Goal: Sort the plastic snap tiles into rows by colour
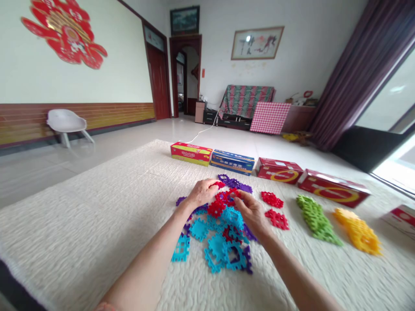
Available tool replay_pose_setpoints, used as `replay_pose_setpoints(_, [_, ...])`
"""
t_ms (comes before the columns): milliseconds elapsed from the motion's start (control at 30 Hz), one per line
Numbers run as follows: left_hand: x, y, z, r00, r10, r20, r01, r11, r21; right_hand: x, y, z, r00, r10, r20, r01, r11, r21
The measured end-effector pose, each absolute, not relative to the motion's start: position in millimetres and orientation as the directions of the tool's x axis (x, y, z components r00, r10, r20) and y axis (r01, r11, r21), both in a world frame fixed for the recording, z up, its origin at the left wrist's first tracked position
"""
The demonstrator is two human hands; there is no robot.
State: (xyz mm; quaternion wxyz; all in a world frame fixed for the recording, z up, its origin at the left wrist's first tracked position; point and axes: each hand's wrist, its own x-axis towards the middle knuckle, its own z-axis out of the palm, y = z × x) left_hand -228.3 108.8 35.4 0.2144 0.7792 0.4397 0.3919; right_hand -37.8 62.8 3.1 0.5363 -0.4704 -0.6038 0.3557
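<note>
On a cream rug [81, 224] lies a mixed heap of blue, red and purple plastic building tiles [217, 235]. My left hand [202, 192] is curled at the far side of the heap, its fingers pinched on a red tile [221, 185]. My right hand [251, 211] is also closed, with its fingertips on another red tile [231, 195] at the top of the heap. To the right lie two separate red tiles [274, 208], a row of green tiles [316, 219] and a row of yellow tiles [358, 231].
Several long cardboard boxes [231, 161] line the rug's far edge, with another box [403, 218] at the right. A white chair [66, 123] stands by the left wall. A covered sofa [246, 101] and a checked board [270, 117] are at the back, dark curtains [350, 73] at the right.
</note>
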Motion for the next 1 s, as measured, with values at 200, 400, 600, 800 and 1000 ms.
replay_pose_setpoints(200, [-189.7,87.3,26.5,0.355,0.926,0.129,0.129,-0.185,0.974,-25.3,52.9,0.2,0.082,0.967,0.241,0.121,0.230,-0.966])
replay_pose_setpoints(400, [-154.2,80.4,25.0,0.485,0.873,0.051,0.140,-0.136,0.981,-3.5,39.3,-2.4,0.137,0.974,0.178,0.048,0.173,-0.984])
replay_pose_setpoints(600, [-180.3,113.9,36.7,0.227,0.939,0.257,0.513,-0.340,0.789,63.8,50.4,-6.8,0.438,0.865,0.244,0.277,0.128,-0.952])
replay_pose_setpoints(800, [-213.7,126.0,22.4,0.362,0.886,0.291,0.805,-0.454,0.382,114.8,57.2,-12.7,0.548,0.799,0.247,0.630,-0.201,-0.750])
replay_pose_setpoints(1000, [-204.7,117.2,14.4,0.519,0.833,0.194,0.788,-0.554,0.270,109.1,50.1,-6.1,0.470,0.810,0.351,0.822,-0.256,-0.509])
